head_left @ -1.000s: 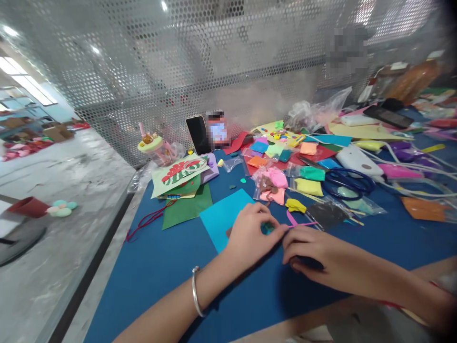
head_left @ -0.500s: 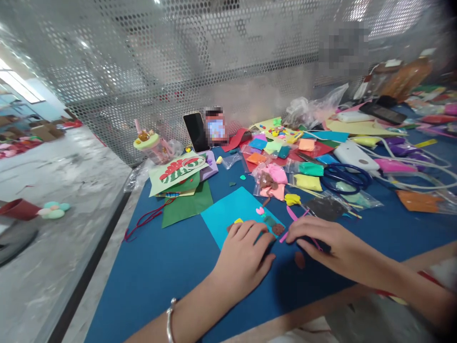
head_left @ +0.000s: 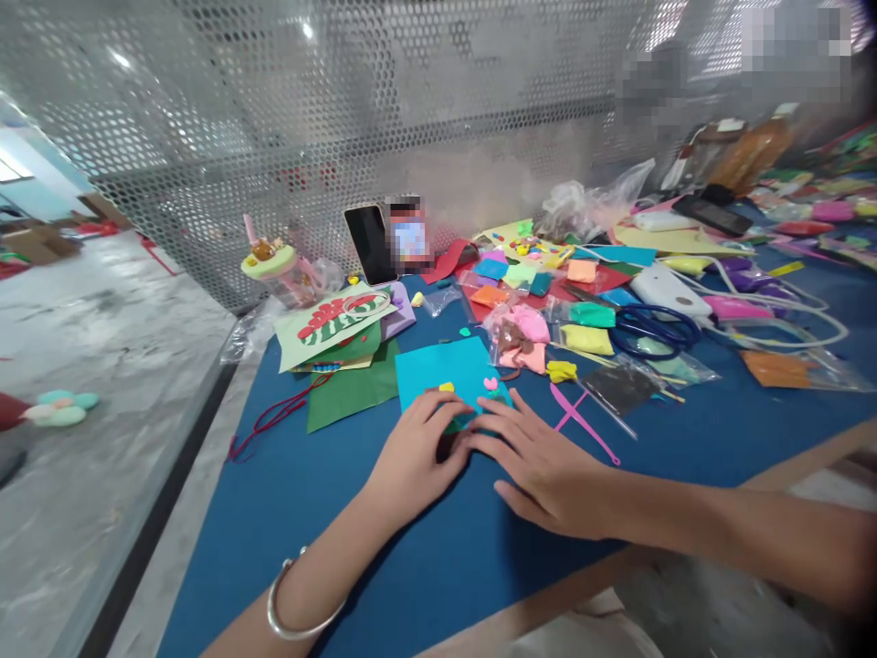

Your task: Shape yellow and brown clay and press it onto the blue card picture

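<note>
A bright blue paper sheet (head_left: 438, 361) lies on the dark blue table, with a small yellow clay piece (head_left: 447, 387) and a pink clay piece (head_left: 491, 384) on it. My left hand (head_left: 415, 448) rests over the sheet's near edge, fingers bent and thumb apart. From the right, my right hand (head_left: 541, 461) reaches in with its fingers stretched and spread, its fingertips close to my left thumb and fingers. Whatever clay lies under the fingertips is mostly hidden. Crossed pink plastic clay tools (head_left: 584, 424) lie beyond my right hand.
Bagged clay, including a yellow pack (head_left: 587, 341), crowds the right, near blue-handled scissors (head_left: 654, 331) and a white power bank (head_left: 670, 294). Left are a watermelon paper card (head_left: 343, 320), green paper (head_left: 353, 393) and a lidded cup (head_left: 280, 272). A phone (head_left: 371, 242) leans at the back.
My right hand has let go of the pink tool and moved left to the blue sheet, beside my left hand. The brown oval on the table is no longer visible.
</note>
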`<state>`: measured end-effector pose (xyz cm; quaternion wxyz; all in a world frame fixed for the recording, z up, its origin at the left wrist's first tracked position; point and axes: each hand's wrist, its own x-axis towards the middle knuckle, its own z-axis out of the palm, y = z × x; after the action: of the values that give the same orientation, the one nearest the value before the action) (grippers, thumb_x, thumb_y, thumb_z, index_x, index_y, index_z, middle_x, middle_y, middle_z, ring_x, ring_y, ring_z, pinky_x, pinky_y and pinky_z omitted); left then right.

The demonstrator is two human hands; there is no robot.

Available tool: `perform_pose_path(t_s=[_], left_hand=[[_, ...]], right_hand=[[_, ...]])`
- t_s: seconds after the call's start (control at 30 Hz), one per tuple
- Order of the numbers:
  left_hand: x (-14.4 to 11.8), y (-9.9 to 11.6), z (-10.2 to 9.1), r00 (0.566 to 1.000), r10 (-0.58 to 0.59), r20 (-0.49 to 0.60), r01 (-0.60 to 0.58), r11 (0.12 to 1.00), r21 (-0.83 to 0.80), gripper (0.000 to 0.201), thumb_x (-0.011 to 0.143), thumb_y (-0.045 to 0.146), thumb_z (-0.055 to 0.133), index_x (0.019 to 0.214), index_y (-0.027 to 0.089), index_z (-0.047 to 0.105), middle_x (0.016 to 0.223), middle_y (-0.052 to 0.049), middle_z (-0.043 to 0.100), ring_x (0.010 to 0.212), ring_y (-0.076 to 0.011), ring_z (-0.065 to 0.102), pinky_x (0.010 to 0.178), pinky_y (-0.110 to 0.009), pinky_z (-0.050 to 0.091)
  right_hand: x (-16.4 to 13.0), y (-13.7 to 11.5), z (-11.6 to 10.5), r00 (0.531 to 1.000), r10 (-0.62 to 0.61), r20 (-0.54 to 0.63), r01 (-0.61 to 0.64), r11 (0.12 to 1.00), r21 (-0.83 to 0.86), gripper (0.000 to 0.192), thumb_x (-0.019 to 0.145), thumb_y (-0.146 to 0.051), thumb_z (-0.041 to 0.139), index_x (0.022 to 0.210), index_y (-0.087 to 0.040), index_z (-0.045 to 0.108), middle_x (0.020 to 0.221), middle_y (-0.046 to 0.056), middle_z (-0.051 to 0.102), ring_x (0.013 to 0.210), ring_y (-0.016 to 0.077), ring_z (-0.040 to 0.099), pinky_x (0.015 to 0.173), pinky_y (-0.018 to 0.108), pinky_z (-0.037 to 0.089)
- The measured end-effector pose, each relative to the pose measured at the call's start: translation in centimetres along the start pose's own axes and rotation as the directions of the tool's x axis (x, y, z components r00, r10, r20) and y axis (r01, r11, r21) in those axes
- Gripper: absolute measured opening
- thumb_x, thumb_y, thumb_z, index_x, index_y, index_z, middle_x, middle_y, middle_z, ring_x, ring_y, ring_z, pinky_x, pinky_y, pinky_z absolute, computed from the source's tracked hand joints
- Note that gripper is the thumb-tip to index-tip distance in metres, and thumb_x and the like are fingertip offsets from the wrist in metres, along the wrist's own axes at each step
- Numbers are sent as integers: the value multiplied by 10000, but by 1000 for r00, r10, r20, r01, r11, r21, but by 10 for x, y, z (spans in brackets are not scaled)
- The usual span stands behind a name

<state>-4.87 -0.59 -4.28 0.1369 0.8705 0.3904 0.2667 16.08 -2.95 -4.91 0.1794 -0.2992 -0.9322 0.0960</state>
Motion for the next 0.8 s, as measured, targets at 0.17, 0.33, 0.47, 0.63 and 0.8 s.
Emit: perform_pose_path(t_s=[0.17, 0.33, 0.47, 0.63, 0.8], left_hand=[[0, 4, 2, 1000, -16, -2, 16, 1000, 12, 395, 727, 91, 527, 1114, 164, 540, 1180, -92, 586, 1163, -234, 505, 1011, -416, 401], [-1, 7, -3, 998, -58, -18, 58, 998, 13, 484, 719, 97, 526, 1197, 167, 497, 1217, -88, 567, 1188, -238, 473, 1024, -427, 378], [0, 15, -5, 987, -81, -142, 91, 994, 64, 301, 813, 146, 525, 1110, 188, 543, 1134, -66, 597, 1131, -225, 501, 971, -410, 403], [-4, 55, 7, 990, -73, -119, 88, 988, 124, 148, 873, 197, 514, 977, 223, 616, 1015, -23, 633, 995, -205, 553, 880, -393, 431], [-19, 106, 38, 988, -117, -100, 136, 968, 213, 365, 861, 314, 527, 1197, 179, 574, 1174, -49, 606, 1078, -245, 515, 926, -417, 412]], right_hand=[[5, -6, -1, 989, -55, 135, 56, 998, -5, 590, 917, -324, 443, 1443, -97, 303, 1468, 181, 375, 1449, 317, 40, 1135, 609, 90], [4, -5, -5, 996, -64, 59, 52, 982, 181, 591, 932, -361, 418, 1456, -130, 272, 1507, 168, 314, 1450, 322, 16, 1126, 622, 15], [2, 8, -4, 943, 268, -198, -92, 780, 618, 478, 964, -426, 317, 1402, -235, 329, 1488, 103, 336, 1428, 282, 170, 1153, 538, 113], [10, 31, -4, 781, 534, -324, -69, 589, 805, 336, 940, -402, 253, 1213, -284, 409, 1294, 63, 490, 1293, 231, 406, 1106, 431, 311], [1, 41, -28, 781, 535, -322, -47, 565, 824, 219, 943, -329, 330, 1083, -296, 496, 1144, 48, 547, 1168, 225, 513, 1045, 405, 381]])
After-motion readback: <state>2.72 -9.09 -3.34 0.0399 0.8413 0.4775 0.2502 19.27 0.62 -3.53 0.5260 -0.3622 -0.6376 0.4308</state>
